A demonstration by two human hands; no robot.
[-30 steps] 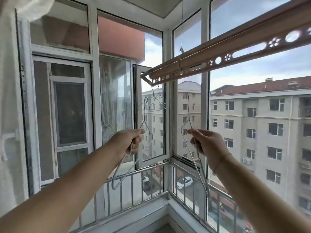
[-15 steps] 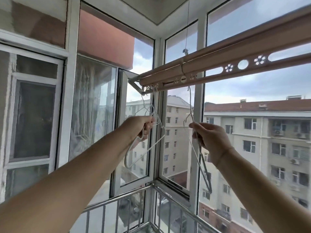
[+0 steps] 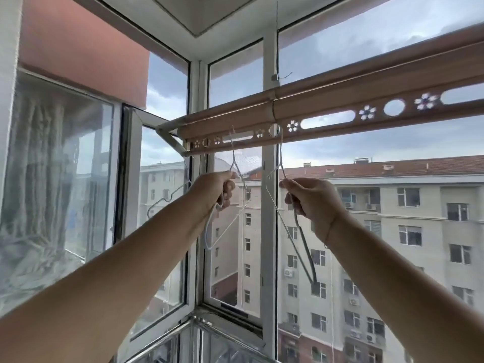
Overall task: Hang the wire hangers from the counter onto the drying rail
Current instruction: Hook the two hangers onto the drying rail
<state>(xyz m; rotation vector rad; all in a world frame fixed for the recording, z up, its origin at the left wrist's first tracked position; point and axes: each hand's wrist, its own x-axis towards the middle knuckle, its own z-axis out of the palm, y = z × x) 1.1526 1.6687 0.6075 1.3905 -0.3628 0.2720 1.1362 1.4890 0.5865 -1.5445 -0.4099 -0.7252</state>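
A tan drying rail (image 3: 327, 106) with slots, round holes and flower cut-outs runs overhead from upper right to centre left. My left hand (image 3: 216, 191) is shut on a white wire hanger (image 3: 230, 218); its hook reaches up into a slot of the rail. My right hand (image 3: 311, 203) pinches a second wire hanger (image 3: 301, 239) near its neck, and its hook sits in a round hole of the rail. A third wire hanger (image 3: 170, 196) hangs from the rail's far left end, apart from both hands.
Glazed balcony windows surround me, with an opened casement (image 3: 131, 195) at left and a white corner post (image 3: 268, 231) behind the hangers. A metal railing (image 3: 167, 344) runs below. Apartment blocks stand outside. A thin cable (image 3: 275, 35) holds the rail up.
Both hands rose with their hangers toward the rail, and the view tilted up. The two hooks, earlier below the rail, now sit in its openings.
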